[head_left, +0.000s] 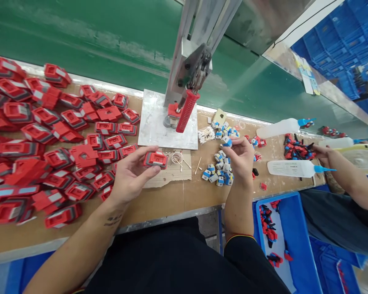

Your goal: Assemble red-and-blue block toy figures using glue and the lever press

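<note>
1. You seem to be at a handling step, one part per hand; the next move likely calls for a steady grip on both.
2. Your left hand [130,173] grasps a red casing [155,159] between thumb and fingers, recess upward; more casings [84,157] spread left of it.
3. Your right hand [241,157] pinches a blue-and-white block [226,141] at its fingertips; loose blocks [221,167] lie just left of it.

Right hand [241,157] pinches a block [226,141], apparently.
</note>
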Demonstrator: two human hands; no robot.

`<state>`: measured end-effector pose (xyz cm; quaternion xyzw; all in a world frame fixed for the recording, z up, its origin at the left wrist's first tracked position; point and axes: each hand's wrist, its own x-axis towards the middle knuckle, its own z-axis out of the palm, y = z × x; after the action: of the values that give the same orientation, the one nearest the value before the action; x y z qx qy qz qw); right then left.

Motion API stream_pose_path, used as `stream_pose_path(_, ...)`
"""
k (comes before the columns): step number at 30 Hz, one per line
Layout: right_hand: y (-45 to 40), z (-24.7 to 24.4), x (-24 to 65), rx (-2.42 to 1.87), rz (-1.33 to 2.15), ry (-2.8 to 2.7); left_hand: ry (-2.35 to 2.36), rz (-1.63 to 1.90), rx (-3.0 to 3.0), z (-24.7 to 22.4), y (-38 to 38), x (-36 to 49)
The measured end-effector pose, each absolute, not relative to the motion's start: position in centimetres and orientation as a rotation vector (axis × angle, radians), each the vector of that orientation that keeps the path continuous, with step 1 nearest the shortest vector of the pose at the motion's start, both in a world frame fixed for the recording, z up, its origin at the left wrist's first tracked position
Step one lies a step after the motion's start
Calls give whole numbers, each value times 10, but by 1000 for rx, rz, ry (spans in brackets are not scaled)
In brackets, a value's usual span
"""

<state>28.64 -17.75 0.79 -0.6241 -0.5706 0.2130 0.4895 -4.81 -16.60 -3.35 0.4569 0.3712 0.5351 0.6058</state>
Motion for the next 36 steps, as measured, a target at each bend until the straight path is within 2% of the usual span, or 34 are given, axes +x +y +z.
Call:
stream_pose_path(3,-187,7,254,-1274,812,-1194,804,1182,1085,-32,-170,-46)
stream_pose_path(6,-192,7,220,-1223,984,-1149,746,1138,1076,-30,-173,-44)
stream_pose_path(17,-182,23,175,-990,1193,-1290,617,1158,1012,-31,-170,-42)
stream_pose_path(21,-180,26,165,-850,1078,-1362,532,1121,939,-34,-169,-43)
stream_pose_path(30,-184,12,155,-827,458,-1740,498,1079,797,-27,-169,-45)
stream_pose_path(36,-186,12,151,-805,317,-1872,572,950,773,-26,-169,-46)
